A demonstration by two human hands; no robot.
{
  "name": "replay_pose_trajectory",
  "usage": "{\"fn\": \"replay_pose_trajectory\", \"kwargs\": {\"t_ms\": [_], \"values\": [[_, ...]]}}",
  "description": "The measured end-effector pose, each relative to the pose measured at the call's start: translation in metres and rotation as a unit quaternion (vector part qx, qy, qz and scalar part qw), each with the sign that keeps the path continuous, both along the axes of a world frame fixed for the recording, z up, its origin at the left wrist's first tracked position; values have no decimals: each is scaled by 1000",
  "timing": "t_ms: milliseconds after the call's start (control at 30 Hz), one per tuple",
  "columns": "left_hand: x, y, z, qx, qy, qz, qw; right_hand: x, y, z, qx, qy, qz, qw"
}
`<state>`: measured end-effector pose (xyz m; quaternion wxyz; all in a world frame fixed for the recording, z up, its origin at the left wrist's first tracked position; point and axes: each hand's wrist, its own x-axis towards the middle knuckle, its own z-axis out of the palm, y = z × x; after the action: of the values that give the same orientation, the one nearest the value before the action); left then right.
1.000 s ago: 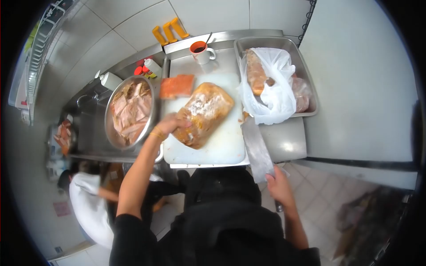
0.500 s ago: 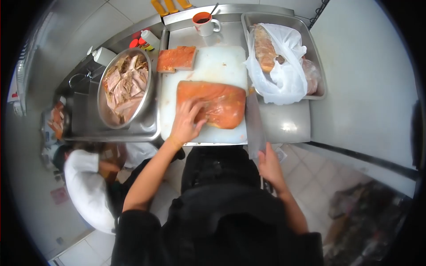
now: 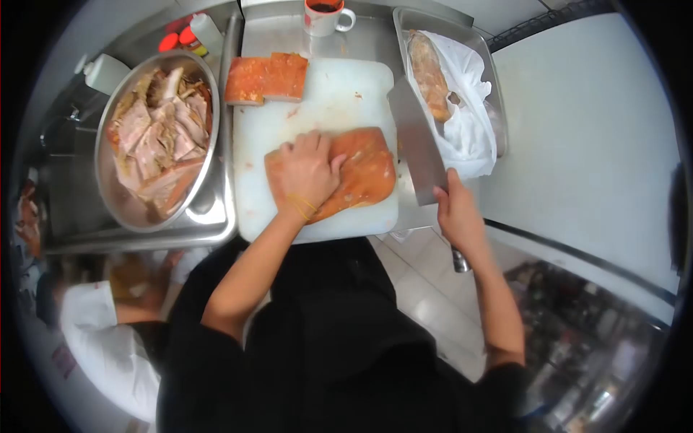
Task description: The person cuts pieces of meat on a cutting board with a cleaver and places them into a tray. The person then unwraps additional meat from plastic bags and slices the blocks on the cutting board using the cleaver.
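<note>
So, nearest first: the right hand (image 3: 462, 220) is wrapped round the handle of a cleaver (image 3: 421, 144), with the end of the handle poking out below the fist. The blade slants away from the body just past the right edge of the board (can't tell whether it's touching anything). The left hand (image 3: 310, 173) is palm down and not closed round anything, pressed flattish on the near slab (image 3: 368, 169), thumb out to the side, yellow band (image 3: 299, 207) on the wrist. That slab, orange-brown on top, lies on the near half of the white board (image 3: 346, 94).

Off to the left, near the board, there's a big metal bowl (image 3: 102, 166) full of cut meat (image 3: 155, 137). A couple of smaller slabs (image 3: 287, 76) sit side by side at the board's far left corner. Over to the right, partly behind the blade, a metal tray (image 3: 449, 24) holds a white bag (image 3: 473, 133) with a chunk of meat (image 3: 427, 76) showing. Furthest back on the steel worktop (image 3: 271, 36) is a mug (image 3: 321, 22) of dark liquid.
</note>
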<state>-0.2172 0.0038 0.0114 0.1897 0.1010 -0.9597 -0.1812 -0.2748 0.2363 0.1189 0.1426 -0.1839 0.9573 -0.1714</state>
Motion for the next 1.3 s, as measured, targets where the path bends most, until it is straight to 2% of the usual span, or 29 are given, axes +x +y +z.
{"fn": "replay_pose_trajectory", "kwargs": {"t_ms": [67,167,300,367,600,667,900,1000,1067,1167,1233,1267,1300], "values": [[1,-5,-2,7,-33,9,999,-13,-18,12,18,-87,26,996],[-2,-18,-10,58,-21,10,998,-21,-37,21,59,-124,23,990],[-4,-22,-14,75,-27,13,997,-26,-54,34,77,-146,37,986],[-5,-24,-14,84,-34,15,996,-27,-65,49,154,-162,38,974],[-8,-29,-15,146,-63,23,987,-38,-77,64,176,-193,41,964],[-11,-30,-17,150,-60,15,987,-44,-82,61,168,-177,80,967],[-14,-29,-14,178,-79,23,981,-51,-86,26,174,-143,96,970],[-16,-22,-15,182,-86,38,979,-53,-81,14,232,-136,97,958],[-16,-18,-16,173,-60,52,982,-58,-74,3,195,-113,127,966],[-23,-11,-17,129,-37,64,989,-63,-56,-22,178,-115,106,971],[-26,-9,-9,176,-28,26,984,-63,-26,-49,158,-50,128,978],[-26,0,-25,86,25,71,993,-60,-24,-55,111,-49,102,987],[-24,-5,-15,99,39,82,991,-61,-13,-64,105,-40,143,983]]}}
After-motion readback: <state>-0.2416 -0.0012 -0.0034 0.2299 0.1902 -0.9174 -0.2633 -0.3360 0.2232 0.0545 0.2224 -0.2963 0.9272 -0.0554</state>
